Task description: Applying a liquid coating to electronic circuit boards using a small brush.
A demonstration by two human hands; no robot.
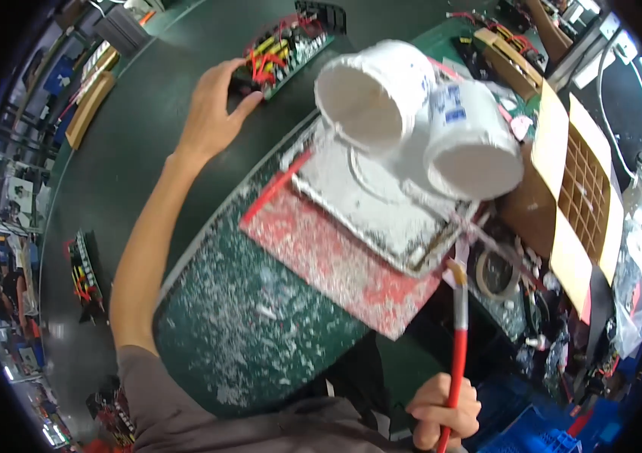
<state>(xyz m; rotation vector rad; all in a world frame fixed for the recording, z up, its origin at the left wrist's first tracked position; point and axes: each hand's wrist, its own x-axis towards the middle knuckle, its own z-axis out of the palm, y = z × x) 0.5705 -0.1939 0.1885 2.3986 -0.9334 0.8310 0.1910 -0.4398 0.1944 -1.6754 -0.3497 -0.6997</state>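
My left hand point(215, 113) reaches forward to a circuit board point(283, 57) with red wires and yellow components, which lies on the dark surface. Thumb and fingers close on the board's near left end. At its far end stands a black slotted piece point(322, 15). My right hand point(446, 415), low in the picture, is wrapped round the red handle of a brush point(460, 325). The brush's bristles point up and away, beside the edge of a white-crusted tray point(366, 192). Two white tubs point(370, 94) lie tipped over the tray, their mouths toward me.
A red, white-smeared sheet point(336, 260) lies under the tray on a green, spattered table point(253, 340). To the right are a tape roll point(498, 270) and an open carton with dividers point(585, 189). Another wired board point(85, 275) rests on the dark surface at left.
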